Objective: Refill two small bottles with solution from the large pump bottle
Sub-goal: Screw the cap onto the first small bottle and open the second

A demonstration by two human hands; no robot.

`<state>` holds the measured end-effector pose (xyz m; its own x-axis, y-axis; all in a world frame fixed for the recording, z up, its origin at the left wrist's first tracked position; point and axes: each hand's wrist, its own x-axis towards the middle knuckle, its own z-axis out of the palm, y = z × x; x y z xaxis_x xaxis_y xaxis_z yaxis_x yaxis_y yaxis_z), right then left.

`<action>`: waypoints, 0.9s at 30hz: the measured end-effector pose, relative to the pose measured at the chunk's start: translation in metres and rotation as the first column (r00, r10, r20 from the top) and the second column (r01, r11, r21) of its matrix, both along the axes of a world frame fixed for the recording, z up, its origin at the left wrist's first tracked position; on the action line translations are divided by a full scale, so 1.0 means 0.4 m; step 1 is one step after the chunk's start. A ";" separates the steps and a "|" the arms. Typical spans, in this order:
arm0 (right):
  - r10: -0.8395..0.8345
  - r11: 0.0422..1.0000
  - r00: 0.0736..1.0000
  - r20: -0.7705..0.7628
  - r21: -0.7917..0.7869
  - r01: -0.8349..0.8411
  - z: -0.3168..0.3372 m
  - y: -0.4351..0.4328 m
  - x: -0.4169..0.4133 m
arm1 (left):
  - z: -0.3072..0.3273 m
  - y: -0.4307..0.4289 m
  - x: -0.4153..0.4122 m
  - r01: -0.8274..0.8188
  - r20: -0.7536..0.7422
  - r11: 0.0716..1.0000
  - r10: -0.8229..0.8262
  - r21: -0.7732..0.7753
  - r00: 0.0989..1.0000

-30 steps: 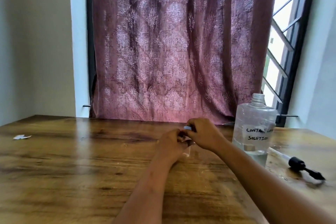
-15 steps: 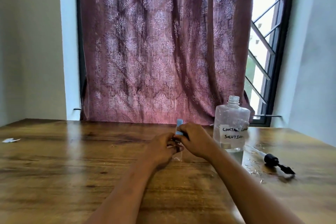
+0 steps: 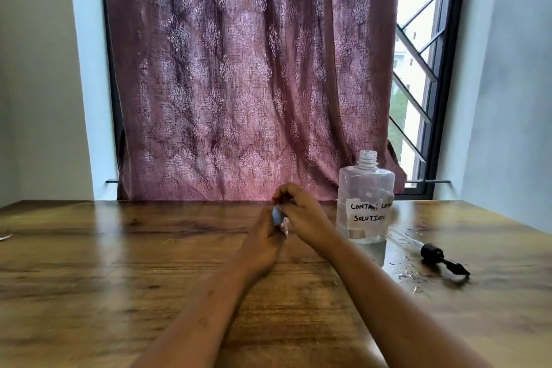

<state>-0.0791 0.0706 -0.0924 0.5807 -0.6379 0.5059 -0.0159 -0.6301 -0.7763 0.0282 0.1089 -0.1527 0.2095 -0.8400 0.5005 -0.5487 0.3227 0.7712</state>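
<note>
Near the tabletop's far edge, the left hand (image 3: 263, 245) grips a small bottle (image 3: 284, 225) while the right hand (image 3: 304, 215) pinches its blue cap (image 3: 275, 214), probably twisting it. Just right stands the uncapped large bottle (image 3: 366, 203); pouring next would need steadiness.

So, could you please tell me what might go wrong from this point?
The large bottle stands uncapped close beside the right forearm; a nudge could tip it and spill solution. The pump head lies on the wet table, so its tube may pick up dirt.
</note>
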 end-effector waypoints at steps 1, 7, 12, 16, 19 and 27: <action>0.035 0.998 0.998 0.058 0.058 -0.039 0.007 0.007 0.005 | 0.003 0.001 -0.002 0.000 0.009 1.000 0.000 -0.011 1.000; -0.059 0.908 0.845 0.531 0.381 -0.176 0.022 0.042 0.026 | 0.042 0.016 -0.065 -0.068 0.150 0.984 0.094 -0.167 0.984; -0.211 0.833 0.753 0.624 0.518 -0.195 0.037 0.031 0.001 | 0.056 0.026 -0.105 -0.055 0.171 0.987 0.081 -0.152 0.982; -0.065 0.776 0.779 0.623 0.522 -0.353 0.034 0.032 -0.001 | 0.063 0.033 -0.088 0.093 -0.020 0.996 -0.093 -0.013 0.995; 0.076 0.771 0.831 0.552 0.496 -0.400 0.025 0.025 0.000 | 0.051 0.029 -0.074 0.140 -0.117 0.990 -0.139 -0.006 0.983; -0.471 0.829 0.860 -0.194 -0.430 0.357 -0.035 -0.001 0.002 | 0.017 0.022 -0.032 0.046 -0.113 0.999 -0.049 -0.028 0.992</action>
<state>-0.0784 0.0701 -0.1064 0.4557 -0.6502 0.6079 -0.5211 -0.7485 -0.4100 0.0155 0.1177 -0.1461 0.2263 -0.8377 0.4971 -0.4413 0.3668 0.8190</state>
